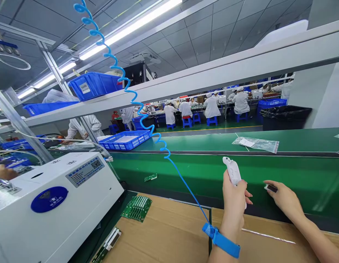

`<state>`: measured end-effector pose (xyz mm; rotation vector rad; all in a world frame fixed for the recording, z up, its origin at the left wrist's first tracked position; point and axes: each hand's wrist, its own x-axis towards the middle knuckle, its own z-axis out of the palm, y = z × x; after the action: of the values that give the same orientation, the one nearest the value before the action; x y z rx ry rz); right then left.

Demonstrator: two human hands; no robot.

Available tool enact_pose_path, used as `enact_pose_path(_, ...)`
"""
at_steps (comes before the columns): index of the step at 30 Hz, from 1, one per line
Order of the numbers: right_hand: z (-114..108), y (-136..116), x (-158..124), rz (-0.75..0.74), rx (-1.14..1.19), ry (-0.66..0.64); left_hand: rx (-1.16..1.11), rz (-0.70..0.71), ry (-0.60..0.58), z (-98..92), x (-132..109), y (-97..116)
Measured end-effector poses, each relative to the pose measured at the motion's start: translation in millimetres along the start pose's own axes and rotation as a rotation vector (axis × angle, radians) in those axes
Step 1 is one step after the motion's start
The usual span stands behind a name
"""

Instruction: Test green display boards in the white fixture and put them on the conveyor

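My left hand (235, 199) is closed around a white plastic handheld casing (232, 171), holding it upright above the front edge of the green conveyor belt (202, 171). A blue wrist strap (221, 241) sits on that wrist, with a blue coiled cord (125, 84) running up to the left. My right hand (284, 199) pinches a small dark and white part (270, 188) between its fingertips, just right of the casing and apart from it.
A white machine (54, 204) stands at the left. Green circuit boards (137, 207) lie beside it on the cardboard-covered bench (164, 233). A blue tray (125, 140) and a clear plastic bag (255, 144) rest on the conveyor. Workers in white sit at far tables.
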<state>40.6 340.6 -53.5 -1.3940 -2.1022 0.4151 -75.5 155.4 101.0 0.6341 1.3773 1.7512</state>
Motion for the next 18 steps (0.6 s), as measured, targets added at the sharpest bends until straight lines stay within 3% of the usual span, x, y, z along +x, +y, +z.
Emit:
enact_pose_path(7, -14.8, 11.0, 6.1, 0.229, -0.143, -0.073, 0.017, 0.004, -0.034, -1.3, 0.9, -2.0)
enact_pose_path(12, -25.6, 15.3, 13.1, 0.25, -0.049, -0.219, 0.048, 0.001, -0.07, -0.9, 3.6, -5.2)
enact_pose_path(15, -49.1, -5.7, 12.9, 0.277, 0.07, -0.201, 0.045, 0.014, -0.077, 1.8, 4.7, -3.1)
enact_pose_path(18, -88.9, -43.5, 8.2, 0.238, 0.205, -0.036, 0.048, 0.047, -0.114, 3.6, 3.9, 2.9)
